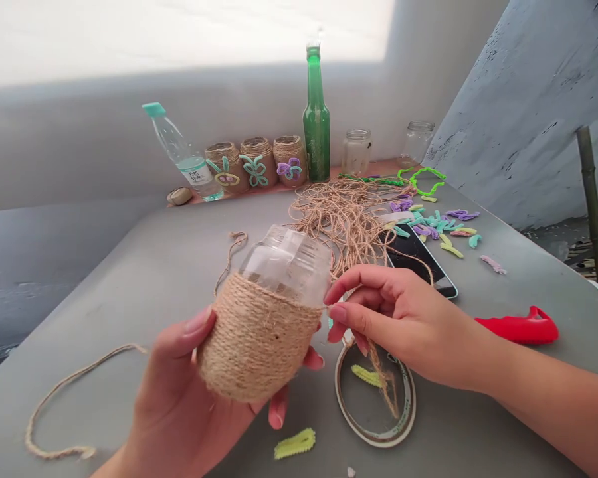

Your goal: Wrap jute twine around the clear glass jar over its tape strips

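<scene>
My left hand [179,405] cups a glass jar [269,312] from below, tilted away from me. Its lower two thirds are wound in jute twine and the glass neck is bare. My right hand [398,318] pinches the twine strand [379,368] against the jar's right side, at the top edge of the wrapping. The strand hangs down from my fingers over a round tape roll [376,438] lying flat on the grey table [129,279]. A loose heap of twine [346,219] lies behind the jar.
Along the back wall stand a water bottle [184,156], three twine-wrapped jars [256,162], a green glass bottle [316,116] and two bare jars [356,151]. Coloured pipe-cleaner pieces [438,222], a phone [418,259] and a red tool [521,326] lie at right.
</scene>
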A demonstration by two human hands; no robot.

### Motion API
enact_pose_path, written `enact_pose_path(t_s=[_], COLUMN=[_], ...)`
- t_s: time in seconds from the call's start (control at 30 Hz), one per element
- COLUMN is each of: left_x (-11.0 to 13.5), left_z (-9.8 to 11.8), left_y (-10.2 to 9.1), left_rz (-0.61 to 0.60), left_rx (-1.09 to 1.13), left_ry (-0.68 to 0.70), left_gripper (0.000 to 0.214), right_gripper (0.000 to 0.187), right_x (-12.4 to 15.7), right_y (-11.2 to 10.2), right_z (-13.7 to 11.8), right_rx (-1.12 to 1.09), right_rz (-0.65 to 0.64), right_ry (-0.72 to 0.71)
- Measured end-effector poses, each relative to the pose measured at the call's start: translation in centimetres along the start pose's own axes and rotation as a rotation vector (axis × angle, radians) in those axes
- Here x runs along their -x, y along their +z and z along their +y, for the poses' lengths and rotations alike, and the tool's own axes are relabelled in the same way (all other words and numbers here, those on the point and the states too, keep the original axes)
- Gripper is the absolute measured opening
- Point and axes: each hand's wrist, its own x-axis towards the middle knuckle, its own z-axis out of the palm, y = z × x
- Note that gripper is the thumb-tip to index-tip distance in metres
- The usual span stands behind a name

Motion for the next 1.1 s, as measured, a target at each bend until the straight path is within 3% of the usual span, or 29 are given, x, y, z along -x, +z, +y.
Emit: enact_pose_path(t_s=[0.13,0.27,0.37,0.53,0.67,0.77,0.83,1.03,1.1], left_x=[-0.3,-0.3,0.0,0.0,-0.4,-0.7,-0.7,-0.6,-0.4], left_z=[-0.3,-0.6,-0.8,-1.4,-1.2,-0.6,-0.2,-0.2,-0.4], left_y=[0.0,-0.3,-0.4,-0.2,0.0,0.1,0.1,0.6,0.6], left_rz=[-0.014,0.184,0.285,0.288,0.246,0.238,0.229,0.151,0.12], left_rx=[-0.004,-0.101,-0.225,-0.47,-0.215,-0.086,-0.045,0.0,-0.009], left_ry=[-0.023,0.034,0.083,0.122,0.091,0.122,0.128,0.069,0.047], left_gripper=[0.041,0.036,0.036,0.087,0.068,0.063,0.064,0.037,0.037], right_gripper=[0.05,0.053,0.052,0.05,0.054,0.036,0.027,0.029,0.028], right_x=[-0.1,-0.4,-0.6,-0.1,0.6,0.7,0.6,0.6,0.5], right_y=[-0.3,-0.6,-0.5,0.3,0.7,0.7,0.6,0.3,0.3], right_z=[0.2,0.1,0.0,-0.2,-0.4,-0.2,-0.1,-0.1,-0.2], right_rx=[-0.014,-0.029,-0.037,0.024,0.048,0.072,0.101,0.176,0.18], right_rz=[-0.018,-0.081,-0.044,0.076,0.079,0.058,0.048,0.011,0.008], right_ry=[0.042,0.057,0.039,0.016,0.048,-0.003,-0.057,-0.062,-0.065])
